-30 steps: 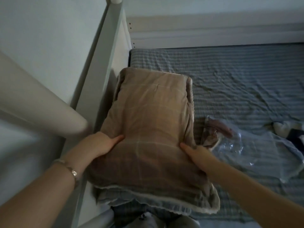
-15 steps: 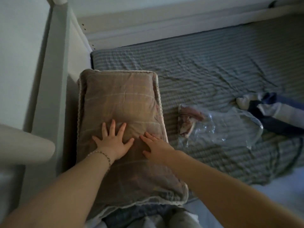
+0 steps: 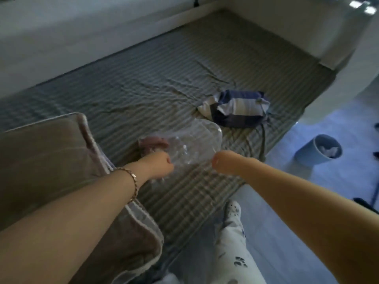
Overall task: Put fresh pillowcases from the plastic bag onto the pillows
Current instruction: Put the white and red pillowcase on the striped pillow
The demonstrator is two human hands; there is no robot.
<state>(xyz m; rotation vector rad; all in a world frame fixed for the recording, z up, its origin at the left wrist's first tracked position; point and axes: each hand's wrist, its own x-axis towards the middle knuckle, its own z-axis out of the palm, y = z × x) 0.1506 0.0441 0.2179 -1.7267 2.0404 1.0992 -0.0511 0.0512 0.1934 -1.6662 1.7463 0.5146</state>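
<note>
A clear plastic bag (image 3: 194, 140) lies on the striped bed sheet (image 3: 143, 83), with a folded pinkish-brown pillowcase (image 3: 152, 142) inside its left end. My left hand (image 3: 159, 165) is curled into a fist and grips the bag's near left edge. My right hand (image 3: 222, 162) is also curled and pinches the bag's near right edge. The pillow (image 3: 51, 160) in its tan checked case lies at the left, under my left forearm.
A blue-and-white striped cloth bundle (image 3: 235, 108) lies on the bed behind the bag. A blue waste bin (image 3: 320, 149) stands on the floor at the right. The bed's white frame (image 3: 307, 23) rises at the far right. My leg and shoe (image 3: 231, 212) are by the bed edge.
Both hands have left the pillow and moved right to the plastic bag, taking hold of its near edge. My view has swung to the right.
</note>
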